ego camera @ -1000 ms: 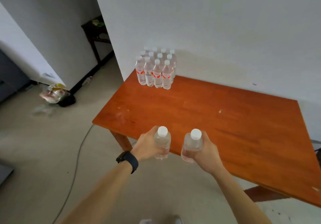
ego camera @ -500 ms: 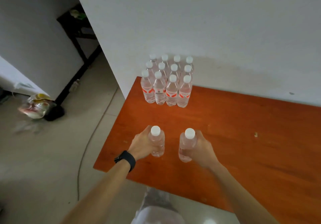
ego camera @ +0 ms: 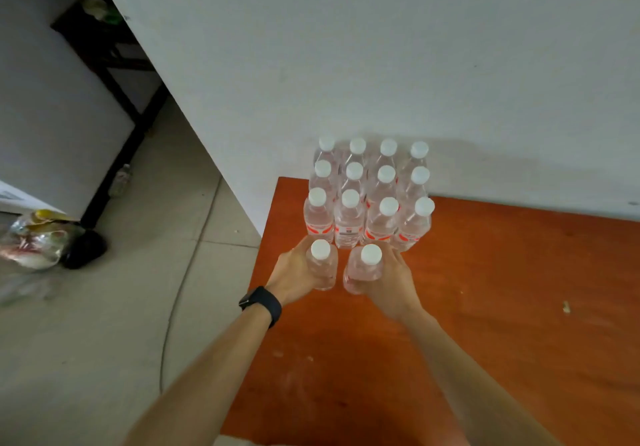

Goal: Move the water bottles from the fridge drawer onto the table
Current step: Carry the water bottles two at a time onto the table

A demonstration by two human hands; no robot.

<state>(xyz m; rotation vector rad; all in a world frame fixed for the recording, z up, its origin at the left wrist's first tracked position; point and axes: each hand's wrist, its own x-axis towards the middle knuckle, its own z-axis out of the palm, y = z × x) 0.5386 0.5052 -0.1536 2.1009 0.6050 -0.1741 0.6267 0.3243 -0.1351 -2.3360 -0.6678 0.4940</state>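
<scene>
- A plain grey-white wall (ego camera: 381,47) filled the upper frame and stood directly behind the table's far edge.
- A pale tiled floor (ego camera: 104,324) lay to the left, crossed by a thin dark cable (ego camera: 173,307).
- The orange-brown wooden table (ego camera: 502,307) occupied the lower right; its left corner met the wall.
- A dark metal-framed stand (ego camera: 114,57) stood in the far left recess.
- A crumpled plastic bag (ego camera: 34,241) with a black object just beside it lay on the floor at the left edge, well apart from the table.
- A block of twelve clear plastic water bottles with white caps (ego camera: 370,196), in three rows of four, stood upright in the table's far left corner against the wall. Red-and-white labels showed on the nearest row.
- The left hand (ego camera: 294,272), with a black watch (ego camera: 261,303) on its wrist, was wrapped around the left clear white-capped bottle (ego camera: 322,265), fingers curled about its body.
- The right hand (ego camera: 391,279) was likewise closed around the right clear white-capped bottle (ego camera: 365,269).
- Both held bottles were upright, side by side with a narrow gap between them, just in front of the block's nearest row.
- Whether their bases touched the tabletop could not be determined.
</scene>
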